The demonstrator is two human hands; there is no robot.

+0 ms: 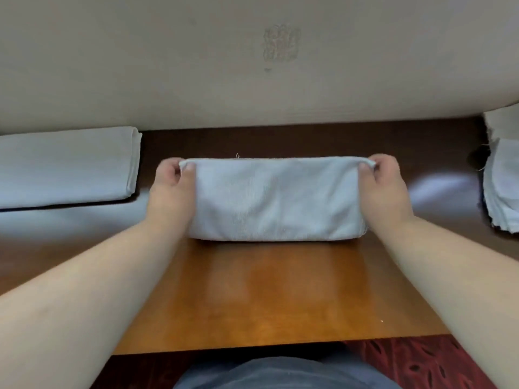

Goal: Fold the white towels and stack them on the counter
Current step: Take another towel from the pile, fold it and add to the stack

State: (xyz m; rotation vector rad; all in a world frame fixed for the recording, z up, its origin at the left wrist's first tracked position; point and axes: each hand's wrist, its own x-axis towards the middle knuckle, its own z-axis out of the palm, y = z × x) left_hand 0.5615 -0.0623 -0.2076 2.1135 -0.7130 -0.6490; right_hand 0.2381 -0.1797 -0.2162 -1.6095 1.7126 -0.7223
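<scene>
The towel (275, 197) lay folded on the desk (266, 290), near the wall (196, 66). Our left hand (170, 186) pinched its far left corner and our right hand (384, 183) its far right corner. A folded towel (67, 167) lay at left, a pile (502, 186) at right.

The towel (273, 197) I'm folding lies on the counter (266, 290), my left hand (171, 182) pinching its far left corner, my right hand (383, 182) its far right. Left of the towel lies a folded towel (66, 167); right of it, a towel pile (502, 186). Behind it stands the wall (168, 66).
</scene>
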